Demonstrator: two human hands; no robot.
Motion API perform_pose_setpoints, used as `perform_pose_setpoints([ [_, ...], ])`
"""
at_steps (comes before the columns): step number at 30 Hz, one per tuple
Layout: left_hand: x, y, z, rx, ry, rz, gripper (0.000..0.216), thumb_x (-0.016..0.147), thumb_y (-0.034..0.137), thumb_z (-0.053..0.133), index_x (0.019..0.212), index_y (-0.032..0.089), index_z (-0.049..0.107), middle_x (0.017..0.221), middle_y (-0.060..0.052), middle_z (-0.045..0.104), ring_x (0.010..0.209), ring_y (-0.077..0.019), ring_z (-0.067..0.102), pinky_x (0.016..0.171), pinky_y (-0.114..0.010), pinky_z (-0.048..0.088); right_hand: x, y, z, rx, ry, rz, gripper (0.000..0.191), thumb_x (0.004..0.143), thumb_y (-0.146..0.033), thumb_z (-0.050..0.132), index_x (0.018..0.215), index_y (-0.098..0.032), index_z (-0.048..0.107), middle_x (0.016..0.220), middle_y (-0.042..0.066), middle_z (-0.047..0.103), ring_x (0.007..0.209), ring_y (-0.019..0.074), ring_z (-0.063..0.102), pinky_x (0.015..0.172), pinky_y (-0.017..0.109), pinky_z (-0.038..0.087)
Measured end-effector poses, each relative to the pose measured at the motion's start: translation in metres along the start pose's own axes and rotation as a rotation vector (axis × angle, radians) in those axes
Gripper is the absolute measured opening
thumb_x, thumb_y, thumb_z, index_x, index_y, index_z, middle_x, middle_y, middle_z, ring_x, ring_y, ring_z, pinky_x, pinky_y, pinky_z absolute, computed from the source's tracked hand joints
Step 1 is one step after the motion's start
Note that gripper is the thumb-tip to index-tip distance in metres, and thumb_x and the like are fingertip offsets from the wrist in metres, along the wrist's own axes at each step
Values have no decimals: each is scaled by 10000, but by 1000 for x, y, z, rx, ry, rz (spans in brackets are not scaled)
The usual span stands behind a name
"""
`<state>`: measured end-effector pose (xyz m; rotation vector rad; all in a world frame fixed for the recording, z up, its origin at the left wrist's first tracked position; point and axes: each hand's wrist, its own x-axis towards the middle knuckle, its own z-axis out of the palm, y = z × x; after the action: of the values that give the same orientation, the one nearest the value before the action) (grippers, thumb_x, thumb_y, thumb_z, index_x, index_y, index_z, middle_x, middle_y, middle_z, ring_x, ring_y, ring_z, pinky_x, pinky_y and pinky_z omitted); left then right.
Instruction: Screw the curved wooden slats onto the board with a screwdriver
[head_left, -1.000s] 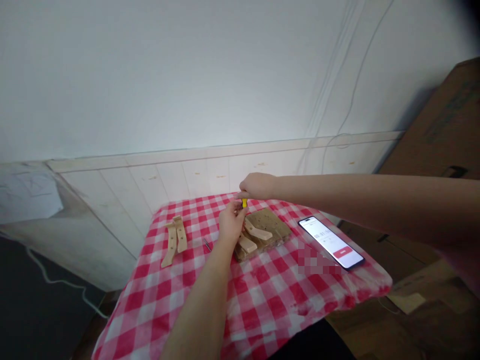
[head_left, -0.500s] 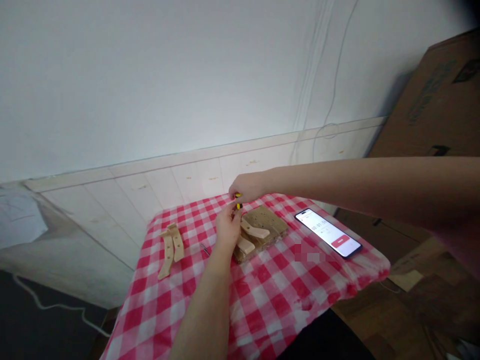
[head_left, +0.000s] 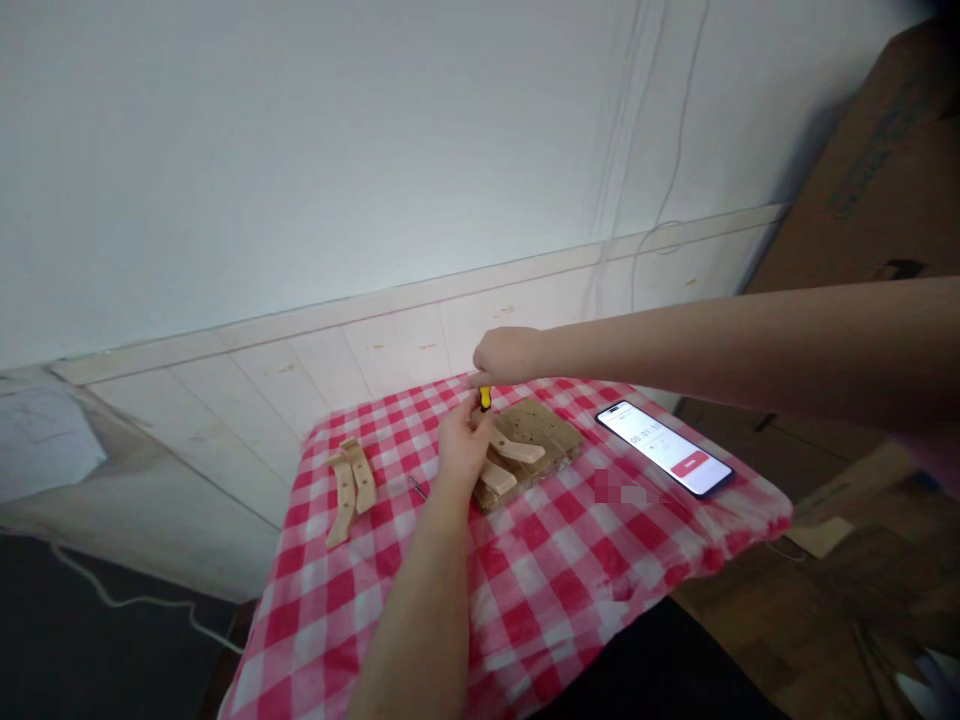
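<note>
My right hand [head_left: 511, 355] is closed on the top of a screwdriver with a yellow-and-black handle [head_left: 485, 397], held upright. Just below it, my left hand [head_left: 461, 442] has its fingers pinched by the screwdriver's lower end; what they grip is hidden. Two curved pale wooden pieces, the upper one [head_left: 523, 450] and the lower one [head_left: 498, 480], lie on a worn wooden board [head_left: 536, 420]. Their far ends go out of sight behind my left hand.
Two more curved wooden pieces with holes [head_left: 364, 480] lie at the left on the checked tablecloth [head_left: 540, 570]. A small metal rod [head_left: 417, 487] is beside my left wrist. On the right rests a phone [head_left: 664, 448] showing a timer. Behind the table rises a wall [head_left: 375, 345]; cardboard boxes [head_left: 840, 220] stand at right.
My right hand has risen slightly and turned over the screwdriver, whose yellow handle now shows below it. My left hand stays beside the board. The view has shifted a little.
</note>
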<state>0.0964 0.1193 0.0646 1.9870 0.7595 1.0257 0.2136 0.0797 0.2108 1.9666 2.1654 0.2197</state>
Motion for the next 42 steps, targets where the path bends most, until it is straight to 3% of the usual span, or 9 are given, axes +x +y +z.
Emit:
perform_pose_setpoints([
  [3,0,0,0,53,53,-37,270,794,253,607,1032,141,672,892,-59,716,734,-160,636,695,-268,491,2,-4,4,51,30,101,646,905,-589,318,986,-91,722,950,202,706,870,282,651,651,328,407],
  [8,-1,2,-2,120,18,20,266,851,237,533,1064,158,671,871,-54,718,764,-168,642,707,-269,479,3,-4,5,59,-6,-182,347,865,-375,530,1081,-156,690,985,111,719,888,207,637,697,277,395],
  [11,-2,3,-2,90,12,49,296,833,241,570,1106,162,654,950,-55,716,816,-174,648,754,-280,492,4,-2,5,-13,-31,-56,484,921,-457,405,953,-94,722,871,165,716,812,239,643,641,306,380],
  [16,-2,8,-2,82,51,3,261,833,202,570,1071,155,668,976,-79,723,896,-200,658,803,-295,496,2,-3,7,124,-15,-117,440,889,-392,495,1243,-148,592,1056,126,699,892,204,631,671,276,386],
  [22,-3,9,-1,123,66,46,290,816,247,605,1087,157,658,1003,-85,718,895,-210,659,801,-301,490,3,-5,7,-65,-21,-83,503,954,-412,323,948,-94,713,856,170,711,806,243,633,638,315,348],
  [27,-2,7,-3,166,66,48,239,862,225,516,1020,150,679,940,-88,725,845,-205,661,760,-291,486,2,-2,12,63,-6,-147,429,886,-412,468,1182,-148,630,993,129,706,826,219,631,642,294,366],
  [34,3,0,1,11,57,25,372,778,215,632,1146,158,636,1087,-92,700,925,-196,655,822,-298,500,6,0,10,-38,-25,104,639,903,-573,327,983,-79,724,938,215,696,870,305,640,675,360,404],
  [39,4,2,-5,120,50,36,261,830,221,550,1040,135,679,881,-82,723,776,-197,652,725,-297,487,4,-6,0,98,-115,-168,457,843,-350,565,1266,-179,589,1063,101,699,890,217,631,714,311,415],
  [42,2,3,-5,104,-6,28,303,842,206,505,1097,153,658,871,-57,716,643,-150,613,641,-260,464,6,-3,-6,117,-237,-171,293,841,-238,551,1068,-118,692,801,63,724,697,161,617,708,318,411],
])
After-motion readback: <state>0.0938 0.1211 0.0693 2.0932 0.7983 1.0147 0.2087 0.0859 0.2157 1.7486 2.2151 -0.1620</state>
